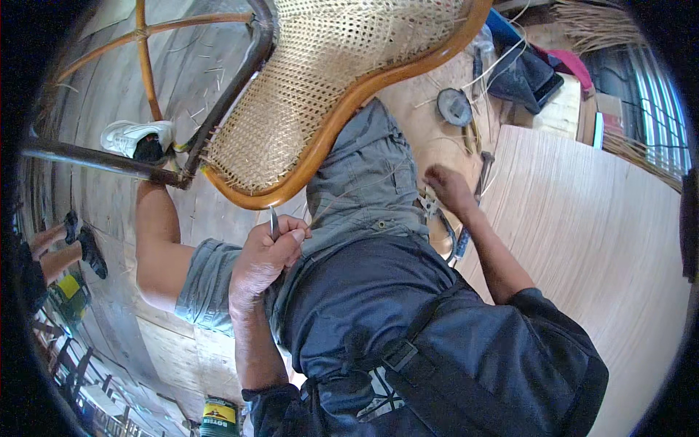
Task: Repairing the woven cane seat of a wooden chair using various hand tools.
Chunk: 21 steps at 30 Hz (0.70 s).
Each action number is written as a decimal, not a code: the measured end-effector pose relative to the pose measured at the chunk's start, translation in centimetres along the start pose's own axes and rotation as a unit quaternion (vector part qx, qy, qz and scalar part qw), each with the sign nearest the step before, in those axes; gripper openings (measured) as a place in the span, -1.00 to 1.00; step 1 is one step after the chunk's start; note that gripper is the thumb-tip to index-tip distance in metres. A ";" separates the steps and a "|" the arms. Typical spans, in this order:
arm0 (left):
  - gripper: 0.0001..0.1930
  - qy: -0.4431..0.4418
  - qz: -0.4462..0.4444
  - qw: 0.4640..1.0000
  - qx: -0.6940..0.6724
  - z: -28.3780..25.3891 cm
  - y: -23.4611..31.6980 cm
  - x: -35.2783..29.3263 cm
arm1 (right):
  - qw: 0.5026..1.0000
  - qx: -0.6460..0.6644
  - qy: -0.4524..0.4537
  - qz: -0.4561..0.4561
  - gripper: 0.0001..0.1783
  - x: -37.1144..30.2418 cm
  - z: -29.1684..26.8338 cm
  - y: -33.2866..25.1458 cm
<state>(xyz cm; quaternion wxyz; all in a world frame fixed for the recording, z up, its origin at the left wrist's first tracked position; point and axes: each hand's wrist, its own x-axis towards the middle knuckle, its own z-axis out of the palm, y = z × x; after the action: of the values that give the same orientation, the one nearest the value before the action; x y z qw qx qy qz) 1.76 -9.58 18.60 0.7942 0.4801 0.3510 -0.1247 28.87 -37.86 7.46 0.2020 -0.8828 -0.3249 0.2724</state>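
My left hand (268,255) is closed around a short pointed metal tool (274,222), whose tip points up at the orange-brown rattan rim (269,199) of a woven cane panel (291,116). The tip is close to the rim's lower end; I cannot tell whether it touches. A thin pale strand (349,193) crosses my lap from the left hand toward my right hand (450,191). The right hand's fingers are curled beside my thigh, above a pair of metal pliers (429,206). What they hold, if anything, is hidden. Loose cane ends stick out along the panel's lower left edge.
Dark frame poles (109,159) extend left from the panel. On the right are a pale wooden board (582,218), a hammer (483,175), a round grey dish (454,107) and a dark bag (520,76). A paint can (220,416) stands below; another person's legs (62,251) show at left.
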 end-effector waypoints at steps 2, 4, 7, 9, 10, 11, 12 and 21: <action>-0.84 0.003 -0.018 1.000 -0.007 0.0 -0.3 0.0 | 0.999 -0.032 -0.018 -0.019 -0.82 -3.7 1.2 1.8; -0.84 -0.002 -0.034 0.999 -0.011 -0.2 -0.3 -0.1 | 0.991 -0.090 -0.031 0.088 -0.82 -6.5 2.1 2.9; -0.84 -0.018 -0.029 0.999 -0.034 -0.4 -0.6 0.1 | 0.990 -0.083 0.016 0.117 -0.80 -8.6 3.9 3.6; -0.84 -0.020 -0.029 0.999 -0.035 -0.1 -0.5 0.6 | 0.989 -0.086 0.024 0.116 -0.78 -9.1 4.7 4.9; -0.85 -0.021 -0.030 0.999 -0.038 0.0 -0.6 0.6 | 0.989 -0.088 0.028 0.115 -0.76 -9.1 4.7 4.9; -0.85 -0.019 -0.030 0.999 -0.039 0.1 -0.5 0.7 | 0.989 -0.088 0.027 0.112 -0.76 -9.3 4.6 4.9; -0.85 -0.027 -0.025 0.999 -0.027 0.2 -0.3 0.8 | 0.993 -0.057 0.016 0.102 -0.75 -9.5 4.2 4.9; -0.82 0.007 -0.043 0.999 -0.027 -0.6 -0.8 0.3 | 0.972 0.063 -0.130 0.188 -0.63 -7.7 -1.2 0.9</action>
<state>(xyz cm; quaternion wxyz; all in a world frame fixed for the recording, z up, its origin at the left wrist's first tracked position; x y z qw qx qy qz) 1.32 -9.46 17.71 0.7984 0.4436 0.3803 -0.1456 25.13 -43.97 10.57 0.1580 -0.8706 -0.1591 0.4379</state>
